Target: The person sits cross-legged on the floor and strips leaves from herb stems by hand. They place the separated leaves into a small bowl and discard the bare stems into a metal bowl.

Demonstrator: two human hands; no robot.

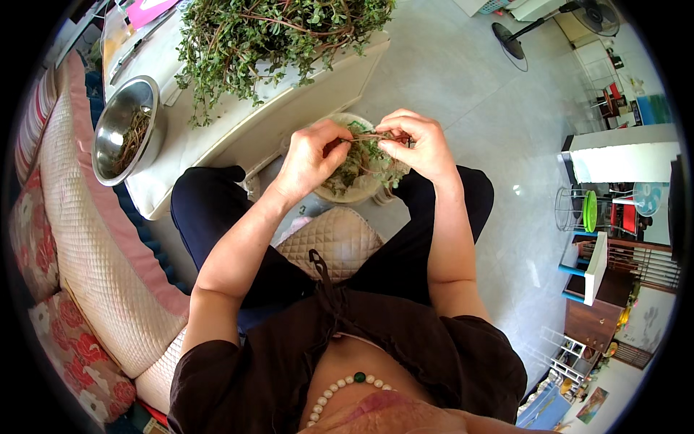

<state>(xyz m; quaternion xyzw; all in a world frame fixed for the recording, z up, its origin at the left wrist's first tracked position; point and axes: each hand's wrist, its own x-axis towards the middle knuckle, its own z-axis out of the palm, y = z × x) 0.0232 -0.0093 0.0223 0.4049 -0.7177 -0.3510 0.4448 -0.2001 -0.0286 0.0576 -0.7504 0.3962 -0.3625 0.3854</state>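
Observation:
Between my hands a few thin reddish-brown plant stems (367, 137) stretch sideways. My left hand (319, 154) pinches their left end between thumb and fingers. At the other end my right hand (416, 142) grips the stems, and a leafy green sprig hangs below it. Under both hands a pale round bin (355, 196) stands on the floor between my knees, with greenery and what looks like a clear plastic liner inside. A big heap of leafy green plants (271, 43), which look like purslane, covers the table's near end. Left of it, a steel bowl (154, 116) contains brown stems.
The white table (238, 122) has its edge just left of the bin. A quilted sofa (103, 228) runs along the left. Beneath me is a quilted seat (336, 244). A black fan (509, 43) stands on the tiled floor (461, 81) at the upper right.

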